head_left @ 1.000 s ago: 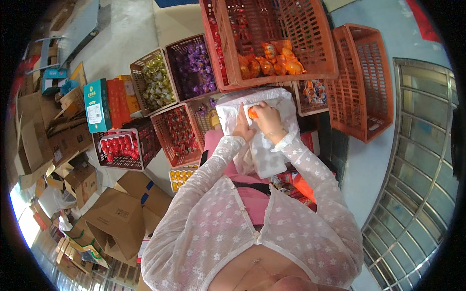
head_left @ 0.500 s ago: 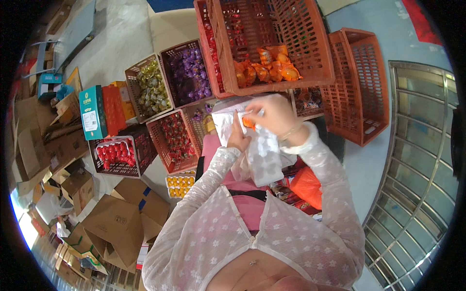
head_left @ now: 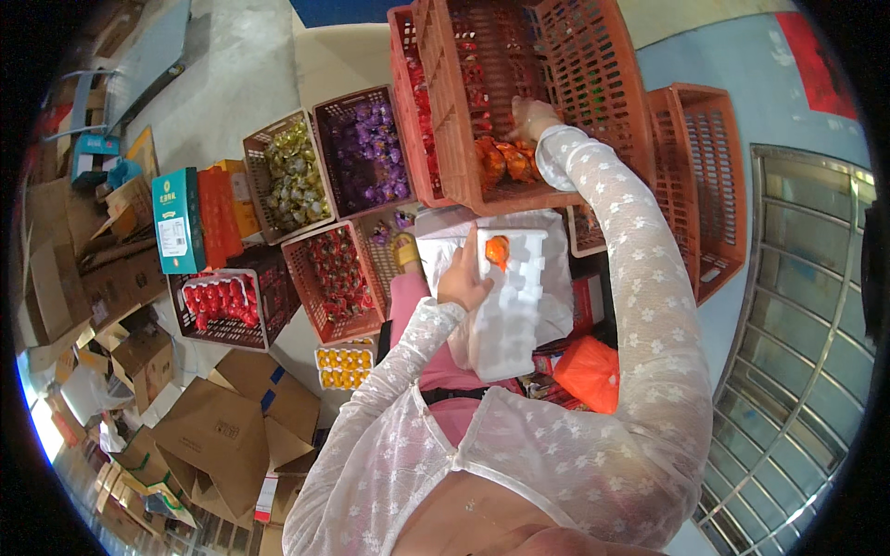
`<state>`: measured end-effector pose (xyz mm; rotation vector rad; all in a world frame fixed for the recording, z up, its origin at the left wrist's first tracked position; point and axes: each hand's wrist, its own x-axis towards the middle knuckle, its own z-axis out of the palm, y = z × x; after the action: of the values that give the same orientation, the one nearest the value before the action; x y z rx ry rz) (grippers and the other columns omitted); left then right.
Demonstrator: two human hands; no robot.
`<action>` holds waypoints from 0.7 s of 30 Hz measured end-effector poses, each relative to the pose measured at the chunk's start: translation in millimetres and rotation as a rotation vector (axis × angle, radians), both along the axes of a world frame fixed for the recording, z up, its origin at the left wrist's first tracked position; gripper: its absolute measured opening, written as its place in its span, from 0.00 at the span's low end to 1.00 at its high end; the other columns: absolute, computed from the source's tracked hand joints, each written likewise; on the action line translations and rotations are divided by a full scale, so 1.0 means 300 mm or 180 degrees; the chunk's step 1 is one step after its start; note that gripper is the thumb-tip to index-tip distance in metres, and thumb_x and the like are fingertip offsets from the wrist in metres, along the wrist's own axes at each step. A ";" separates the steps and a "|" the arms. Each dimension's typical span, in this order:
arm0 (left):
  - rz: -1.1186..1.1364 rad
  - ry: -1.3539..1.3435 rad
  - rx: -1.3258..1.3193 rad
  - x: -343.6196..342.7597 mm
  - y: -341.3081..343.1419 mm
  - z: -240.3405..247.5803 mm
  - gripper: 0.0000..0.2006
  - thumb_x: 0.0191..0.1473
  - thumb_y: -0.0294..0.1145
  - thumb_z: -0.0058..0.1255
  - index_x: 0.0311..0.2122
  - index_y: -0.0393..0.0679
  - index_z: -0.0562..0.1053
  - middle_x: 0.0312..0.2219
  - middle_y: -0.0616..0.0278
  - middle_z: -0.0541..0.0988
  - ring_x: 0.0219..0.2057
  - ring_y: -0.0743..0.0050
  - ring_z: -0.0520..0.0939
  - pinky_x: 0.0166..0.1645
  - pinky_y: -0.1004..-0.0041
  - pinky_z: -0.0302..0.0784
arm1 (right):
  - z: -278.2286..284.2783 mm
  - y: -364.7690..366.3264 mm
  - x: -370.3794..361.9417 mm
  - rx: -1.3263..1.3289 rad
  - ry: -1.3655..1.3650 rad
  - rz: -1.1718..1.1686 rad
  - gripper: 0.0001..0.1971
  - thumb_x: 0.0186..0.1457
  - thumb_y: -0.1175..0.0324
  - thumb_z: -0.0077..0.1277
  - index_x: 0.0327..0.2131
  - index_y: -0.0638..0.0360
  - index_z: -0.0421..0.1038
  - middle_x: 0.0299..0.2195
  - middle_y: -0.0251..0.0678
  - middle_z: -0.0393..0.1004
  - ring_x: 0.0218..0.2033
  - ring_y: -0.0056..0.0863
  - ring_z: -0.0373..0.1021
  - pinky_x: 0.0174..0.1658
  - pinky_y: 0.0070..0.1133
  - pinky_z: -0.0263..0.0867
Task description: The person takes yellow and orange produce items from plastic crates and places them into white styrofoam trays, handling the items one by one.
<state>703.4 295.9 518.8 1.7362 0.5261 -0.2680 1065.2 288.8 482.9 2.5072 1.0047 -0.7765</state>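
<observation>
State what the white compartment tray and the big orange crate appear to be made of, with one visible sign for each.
White tray: probably moulded foam or thin plastic, matte, with blocky formed cells. Orange crate: looks like rigid moulded plastic, with uniform colour and lattice walls.

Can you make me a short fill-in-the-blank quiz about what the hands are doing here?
1. The left hand holds a white moulded ____ with square pockets.
2. One pocket of the white tray holds a single piece wrapped in ____ foil.
3. The right hand reaches into the large ____ crate, over the orange-wrapped pieces.
4. The basket left of that crate is full of ____ wrapped pieces.

Missing words: tray; orange; red; purple
</observation>
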 end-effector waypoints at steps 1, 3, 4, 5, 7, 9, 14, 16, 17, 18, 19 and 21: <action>0.0001 0.0077 0.0040 -0.007 0.002 -0.007 0.52 0.38 0.30 0.56 0.65 0.55 0.36 0.43 0.40 0.66 0.43 0.38 0.71 0.48 0.59 0.69 | 0.035 0.041 -0.026 -0.0200 0.0025 0.0101 0.27 0.50 0.59 0.54 0.49 0.66 0.63 0.47 0.49 0.69 0.47 0.42 0.68 0.48 0.32 0.67; -0.0025 0.0213 0.0104 -0.020 -0.005 -0.016 0.53 0.37 0.30 0.57 0.65 0.55 0.35 0.43 0.40 0.67 0.43 0.38 0.71 0.47 0.58 0.69 | 0.146 0.100 -0.061 -0.0613 0.0049 0.0278 0.20 0.50 0.72 0.51 0.48 0.66 0.66 0.44 0.47 0.72 0.45 0.41 0.70 0.44 0.31 0.69; -0.0027 0.0193 0.0230 -0.025 -0.016 -0.027 0.53 0.38 0.30 0.56 0.65 0.55 0.34 0.43 0.40 0.66 0.43 0.38 0.71 0.48 0.59 0.69 | 0.197 0.096 -0.059 -0.0428 0.0117 0.0103 0.21 0.47 0.72 0.56 0.46 0.65 0.68 0.43 0.47 0.72 0.44 0.41 0.70 0.43 0.31 0.70; -0.0002 0.0202 0.0213 -0.030 -0.023 -0.047 0.53 0.38 0.30 0.56 0.65 0.55 0.34 0.43 0.40 0.66 0.43 0.38 0.71 0.48 0.58 0.68 | 0.293 0.110 -0.069 -0.0370 0.0271 -0.0131 0.21 0.47 0.71 0.56 0.46 0.66 0.68 0.41 0.50 0.72 0.43 0.37 0.71 0.38 0.29 0.71; -0.0015 0.0171 0.0169 -0.028 -0.028 -0.077 0.53 0.38 0.31 0.56 0.65 0.55 0.33 0.43 0.39 0.66 0.44 0.37 0.71 0.49 0.58 0.68 | 0.325 0.071 0.008 0.0130 0.0865 -0.1354 0.25 0.48 0.68 0.57 0.49 0.68 0.64 0.43 0.48 0.71 0.39 0.33 0.72 0.35 0.23 0.71; -0.0091 0.0168 0.0180 -0.022 -0.029 -0.097 0.53 0.38 0.31 0.56 0.65 0.55 0.33 0.44 0.37 0.66 0.45 0.37 0.70 0.50 0.58 0.68 | 0.298 -0.038 0.080 0.1443 0.1386 -0.2155 0.29 0.49 0.66 0.57 0.53 0.68 0.60 0.46 0.44 0.68 0.35 0.28 0.71 0.32 0.16 0.70; -0.0139 0.0192 0.0235 -0.017 -0.020 -0.123 0.53 0.38 0.30 0.55 0.65 0.55 0.32 0.47 0.35 0.64 0.48 0.36 0.68 0.52 0.59 0.66 | 0.514 -0.299 -0.010 0.3900 0.4058 -0.3638 0.28 0.53 0.63 0.50 0.55 0.62 0.58 0.47 0.41 0.67 0.45 0.30 0.66 0.43 0.27 0.66; -0.0109 0.0206 0.0272 -0.016 -0.014 -0.127 0.53 0.38 0.30 0.55 0.65 0.55 0.32 0.47 0.36 0.65 0.49 0.37 0.68 0.53 0.59 0.65 | 0.669 -0.351 -0.170 0.4265 0.5253 -0.3556 0.27 0.53 0.63 0.44 0.55 0.63 0.57 0.47 0.43 0.67 0.46 0.31 0.66 0.41 0.30 0.65; -0.0139 0.0200 0.0272 -0.013 -0.019 -0.128 0.53 0.38 0.29 0.55 0.65 0.55 0.32 0.47 0.36 0.65 0.49 0.37 0.68 0.53 0.59 0.65 | 0.689 -0.406 -0.220 0.4515 0.5838 -0.3424 0.29 0.51 0.65 0.45 0.56 0.65 0.56 0.50 0.45 0.66 0.45 0.31 0.67 0.39 0.29 0.65; -0.0133 0.0154 0.0248 -0.013 -0.024 -0.131 0.53 0.38 0.29 0.55 0.65 0.56 0.32 0.47 0.37 0.65 0.50 0.38 0.68 0.54 0.59 0.65 | 0.693 -0.450 -0.269 0.4511 0.6130 -0.3118 0.29 0.50 0.66 0.46 0.56 0.66 0.56 0.50 0.45 0.66 0.46 0.31 0.66 0.41 0.28 0.65; -0.0154 0.0244 0.0161 -0.010 -0.024 -0.128 0.53 0.39 0.29 0.54 0.65 0.56 0.32 0.48 0.36 0.65 0.50 0.38 0.68 0.54 0.59 0.64 | 0.681 -0.490 -0.323 0.4489 0.6442 -0.2807 0.29 0.49 0.67 0.47 0.55 0.66 0.56 0.51 0.44 0.65 0.46 0.30 0.66 0.42 0.26 0.66; -0.0132 0.0205 0.0135 -0.012 -0.025 -0.129 0.53 0.39 0.29 0.55 0.65 0.56 0.32 0.48 0.36 0.65 0.51 0.39 0.67 0.55 0.60 0.63 | 0.681 -0.547 -0.450 0.4283 0.4627 -0.2882 0.29 0.47 0.69 0.48 0.54 0.66 0.58 0.49 0.42 0.67 0.47 0.30 0.67 0.47 0.25 0.66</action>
<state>699.7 288.3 480.1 1.7858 0.5464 -0.3452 930.0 124.7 687.2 3.1561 0.5809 -3.4786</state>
